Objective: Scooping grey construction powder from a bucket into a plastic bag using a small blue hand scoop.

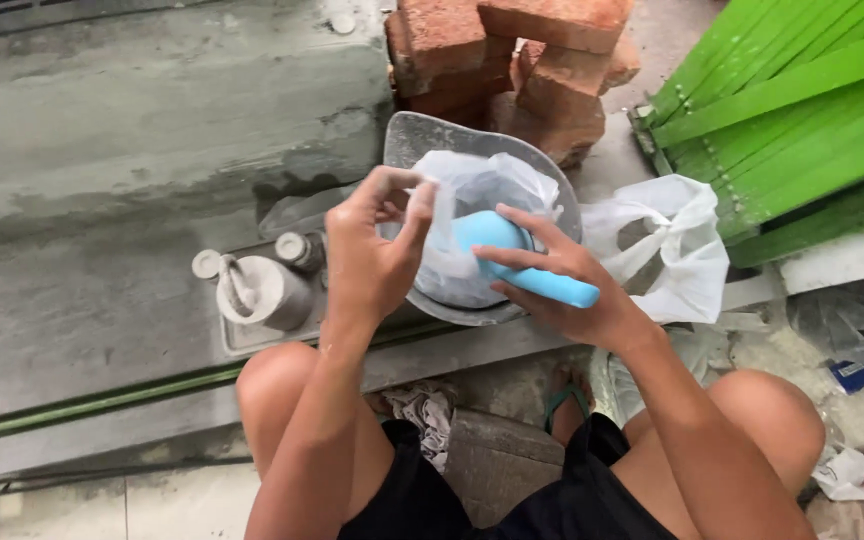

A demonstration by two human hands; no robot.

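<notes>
A: Pinching the thin clear plastic bag [472,190] at its mouth, the left hand [367,255] has its grip closed on the film, thumb and fingers together. The right hand [567,285] is clamped on the light blue scoop [512,255], handle in the palm, head pushed inside the bag.

B: Risk?

A: Film looks flimsy. My guess: the scoop edge could snag or tear it, or the pinch slips, the mouth collapses and whatever powder is in there spills. Both hands are dusted white, so the grip may be slick.

B: Where's the bag sitting?

A: Held over a grey metal pan [422,135] on the floor, between the person's knees. The bag is crumpled, cloudy, partly wrapped round the scoop head; contents hard to tell.

B: Around it?

A: A second white bag [677,245] just right of the pan, red bricks [512,60] behind, green slatted panel [802,90] at far right, a dusty grey cup-like fitting [257,290] to the left.
</notes>
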